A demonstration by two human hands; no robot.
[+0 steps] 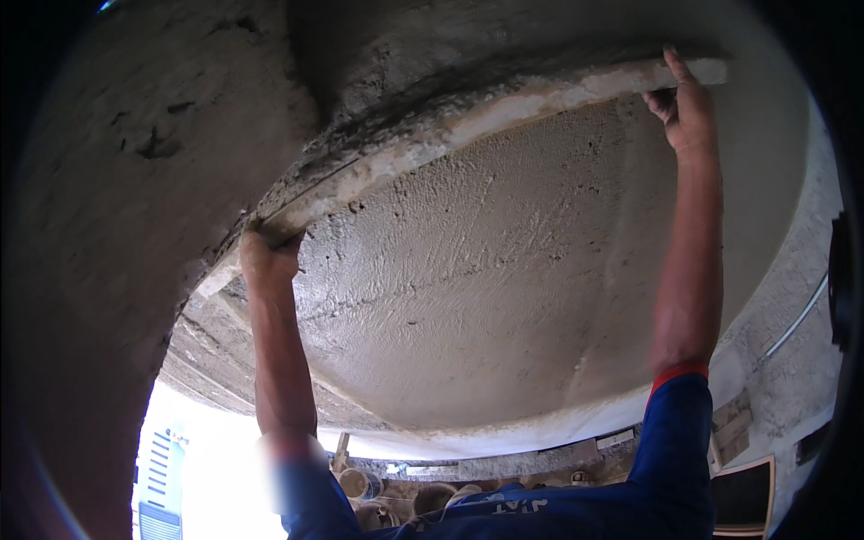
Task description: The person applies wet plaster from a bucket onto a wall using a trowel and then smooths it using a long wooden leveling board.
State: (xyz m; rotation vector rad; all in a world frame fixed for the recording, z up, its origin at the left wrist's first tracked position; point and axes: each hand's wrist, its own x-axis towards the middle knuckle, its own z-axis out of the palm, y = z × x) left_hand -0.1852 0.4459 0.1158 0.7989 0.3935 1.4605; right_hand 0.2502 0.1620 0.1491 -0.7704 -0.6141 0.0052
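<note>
Long bar (513, 110): it is up against the wet grey plaster (468, 270), and its long way runs from low left to high right.
Left hand (268, 259): its fingers hold the bar near the low end; some fingers are hidden.
Right hand (688, 112): its fingers pinch the bar near the high end, with 1 up over the edge.
Nearer hand: neither; the 2 hands touch the bar, and most of it lies between them.
Lumps (378, 130): a dark, bumpy row along the bar's top edge.
</note>
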